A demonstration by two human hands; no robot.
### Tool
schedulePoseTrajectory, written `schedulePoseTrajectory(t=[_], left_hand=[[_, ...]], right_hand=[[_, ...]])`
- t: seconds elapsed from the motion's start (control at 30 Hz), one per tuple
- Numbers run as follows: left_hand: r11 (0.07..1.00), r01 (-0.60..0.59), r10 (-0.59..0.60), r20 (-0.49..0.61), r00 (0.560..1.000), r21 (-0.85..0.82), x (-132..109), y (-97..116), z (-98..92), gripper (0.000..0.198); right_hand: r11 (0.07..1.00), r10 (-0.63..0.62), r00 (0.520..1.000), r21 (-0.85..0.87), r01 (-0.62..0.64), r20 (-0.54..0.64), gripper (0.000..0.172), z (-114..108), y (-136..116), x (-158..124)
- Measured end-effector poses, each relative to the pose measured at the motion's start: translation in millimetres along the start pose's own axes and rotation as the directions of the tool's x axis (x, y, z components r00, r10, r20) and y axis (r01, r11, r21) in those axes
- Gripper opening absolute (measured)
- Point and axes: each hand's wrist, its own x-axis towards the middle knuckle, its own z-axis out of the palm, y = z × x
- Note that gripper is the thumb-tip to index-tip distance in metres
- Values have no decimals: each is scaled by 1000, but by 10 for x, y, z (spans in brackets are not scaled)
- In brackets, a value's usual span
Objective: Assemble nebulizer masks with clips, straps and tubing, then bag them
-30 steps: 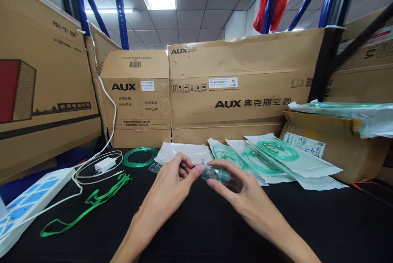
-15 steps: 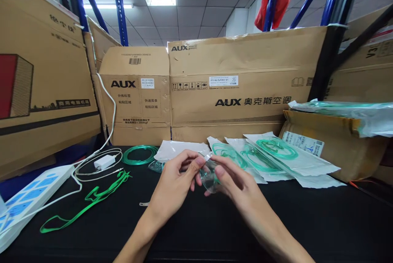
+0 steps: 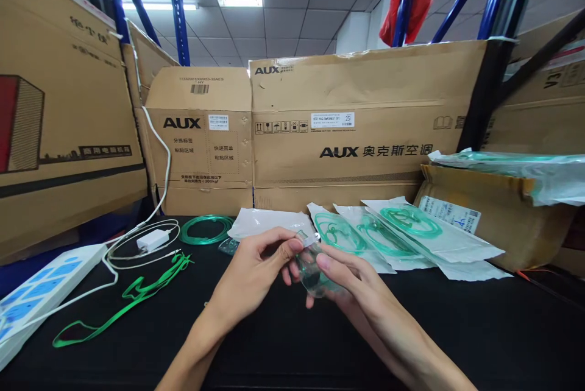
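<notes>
Both hands meet over the black table (image 3: 457, 330) and hold a clear plastic mask (image 3: 313, 272) with a greenish tint. My left hand (image 3: 256, 272) pinches its upper edge by a small white strip, thumb and fingers closed. My right hand (image 3: 347, 281) cups the mask from below and the right, fingers wrapped round it. Just behind the hands lies an opened white pouch (image 3: 269, 223). A green elastic strap (image 3: 132, 290) lies loose to the left.
Sealed pouches with green tubing (image 3: 402, 229) fan out at the right. A coil of green tubing (image 3: 205, 229), a white charger with cable (image 3: 153, 240) and a power strip (image 3: 36, 293) lie left. Cardboard boxes (image 3: 347, 123) wall the back and sides.
The mask has been turned from lying level between the hands to hanging more upright. Both hands stayed at the table's middle, the left one now pinching the top edge.
</notes>
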Motion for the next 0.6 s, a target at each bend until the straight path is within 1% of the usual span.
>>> schedulePoseTrajectory(t=[0.07, 0.17, 0.2, 0.27, 0.33, 0.4, 0.43, 0.5, 0.57, 0.6], left_hand=[[999, 45, -44, 27, 999, -23, 3, 23, -32, 29], [992, 121, -120, 38, 992, -37, 9, 43, -40, 31], [989, 139, -138, 36, 990, -40, 12, 41, -35, 32], [988, 151, -151, 16, 988, -37, 18, 25, -23, 32], [989, 143, -143, -9, 990, -21, 24, 3, -12, 33], [990, 138, -138, -22, 990, 5, 28, -11, -1, 32], [990, 138, -137, -22, 990, 16, 29, -11, 5, 31], [989, 145, -144, -17, 989, 34, 26, -2, 19, 28], [986, 161, -161, -19, 987, 49, 21, 13, 34, 28], [984, 170, -169, -23, 985, 57, 17, 18, 40, 30]], right_hand=[[999, 5, 999, 38, -6, 34, 28, 12, 1, -3], [998, 18, 1000, 53, -18, 3, 29, 7, 34, 2], [998, 24, 999, 54, -22, -33, 30, 0, 49, 6], [1000, 22, 988, 17, -20, -150, 34, -15, 74, 14], [996, -21, 963, -85, -2, -267, 38, -28, 93, 21], [984, -78, 944, -179, 20, -321, 34, -34, 103, 27], [979, -100, 938, -199, 34, -331, 31, -35, 107, 30], [983, -109, 935, -175, 51, -338, 26, -37, 108, 35], [996, -75, 947, -76, 54, -311, 22, -48, 103, 41], [999, -39, 961, -4, 40, -275, 21, -60, 98, 44]])
